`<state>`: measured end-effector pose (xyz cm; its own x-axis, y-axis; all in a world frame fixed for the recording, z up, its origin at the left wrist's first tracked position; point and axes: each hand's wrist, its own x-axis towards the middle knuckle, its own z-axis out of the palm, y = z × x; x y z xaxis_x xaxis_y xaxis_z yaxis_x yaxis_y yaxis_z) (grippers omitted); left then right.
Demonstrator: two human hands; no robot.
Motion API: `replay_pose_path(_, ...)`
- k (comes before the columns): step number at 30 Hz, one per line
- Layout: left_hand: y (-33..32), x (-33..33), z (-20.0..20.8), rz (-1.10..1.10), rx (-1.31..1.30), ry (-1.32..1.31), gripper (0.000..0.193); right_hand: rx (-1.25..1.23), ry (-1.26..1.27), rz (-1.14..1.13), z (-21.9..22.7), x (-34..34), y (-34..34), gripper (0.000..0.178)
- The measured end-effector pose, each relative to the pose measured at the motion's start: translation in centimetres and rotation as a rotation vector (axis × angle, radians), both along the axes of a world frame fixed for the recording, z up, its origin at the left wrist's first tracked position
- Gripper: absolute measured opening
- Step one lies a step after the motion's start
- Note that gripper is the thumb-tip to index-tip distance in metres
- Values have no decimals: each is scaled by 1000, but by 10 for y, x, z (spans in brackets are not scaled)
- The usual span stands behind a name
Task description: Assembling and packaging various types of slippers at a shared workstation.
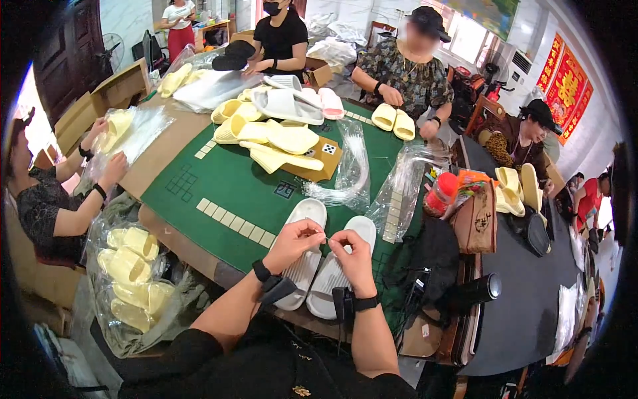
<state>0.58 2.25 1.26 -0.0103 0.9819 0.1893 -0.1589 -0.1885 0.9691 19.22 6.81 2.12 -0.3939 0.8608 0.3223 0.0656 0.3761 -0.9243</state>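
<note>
Black shirt (266, 359) nearest us, our left grip (292, 243) and right grip (353, 258) are close together, both pinched, seemingly on a fine strand (326, 240) too thin to make out. White slippers (302, 276) lie beneath, side by side at the near edge of the table (226, 176). We do well to pinch lightly and hold steady above them. Its top is green, with yellow slippers (292, 136) on the far side; people (405, 73) work around it, and red banners (577, 96) hang at right.

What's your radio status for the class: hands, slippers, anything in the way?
Left hand, right hand: pinched close together, anything held too small to tell. White slippers: side by side beneath. Clear bag: close by on the right, apparently not blocking.
</note>
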Motion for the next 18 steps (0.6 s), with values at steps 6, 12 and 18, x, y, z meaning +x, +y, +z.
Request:
replay_pose_path(6, -1, 0, -1, 84, 14, -108, 15, 7, 1, -15, -1, 2, 1, 7)
replay_pose_path(12, -2, 2, 0, 103, 19, -126, 14, -10, 1, -16, 1, 1, 1, 8)
replay_pose_path(18, -1, 3, 1, 121, 45, -142, 16, -18, 9, -29, 0, 1, 0, 8)
